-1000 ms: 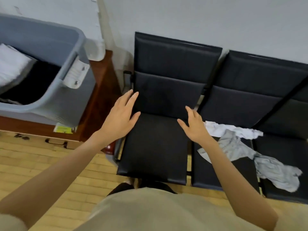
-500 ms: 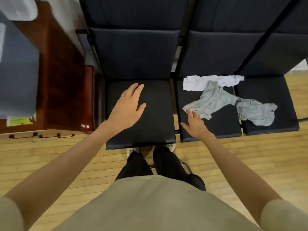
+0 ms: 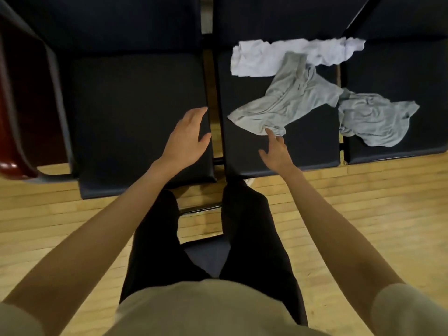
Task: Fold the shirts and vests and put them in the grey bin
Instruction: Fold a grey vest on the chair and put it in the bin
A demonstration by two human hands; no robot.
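Observation:
A crumpled grey garment [image 3: 293, 98] lies across the middle black seat [image 3: 300, 149] and trails onto the right seat. Behind it, a white garment [image 3: 278, 55] sits bunched against the backrest. My right hand [image 3: 275, 151] reaches over the middle seat with fingers extended, its fingertips touching the near hem of the grey garment. My left hand [image 3: 188, 139] hovers open over the right edge of the left seat [image 3: 135, 112], holding nothing. The grey bin is out of view.
Three black padded seats stand in a row with narrow gaps between them. A dark red wooden cabinet corner [image 3: 17, 141] is at the far left. My legs in black trousers [image 3: 244, 238] stand on the wooden floor before the seats.
The view has swung right and down, so the bin has left the frame. Both hands moved right; my right hand now reaches the grey garment's hem.

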